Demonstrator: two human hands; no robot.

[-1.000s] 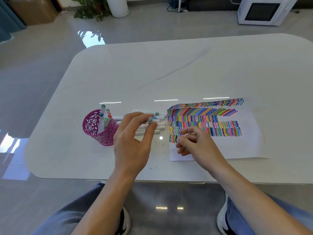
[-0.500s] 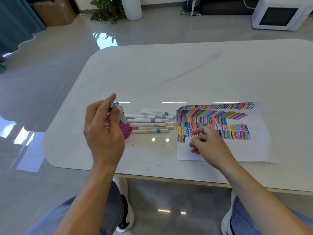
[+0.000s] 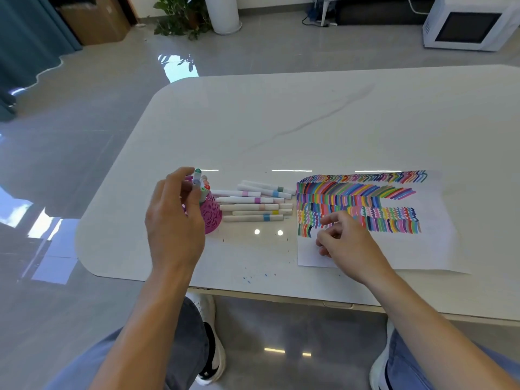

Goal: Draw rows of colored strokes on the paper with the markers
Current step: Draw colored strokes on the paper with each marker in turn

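A white paper [image 3: 434,244] with rows of colored strokes lies on the right of the white table [image 3: 281,122]. My right hand [image 3: 347,242] rests on the paper's lower left part, fingers loosely curled and holding nothing. My left hand [image 3: 174,223] is raised over the pink lattice marker holder [image 3: 213,216] and pinches a white marker [image 3: 197,180] with a green cap, upright among the other markers standing in the holder. Several white markers [image 3: 253,207] with colored bands lie side by side between the holder and the paper.
Small blue ink specks [image 3: 254,277] mark the table near its front edge. My knees and shoes show below the table. On the floor beyond stand a plant, a white cylinder, a cardboard box and a white microwave [image 3: 467,23].
My left hand lifted a marker from the lying pile, carried it left to the pink holder and lowered it among the standing markers. My right hand stayed on the paper.
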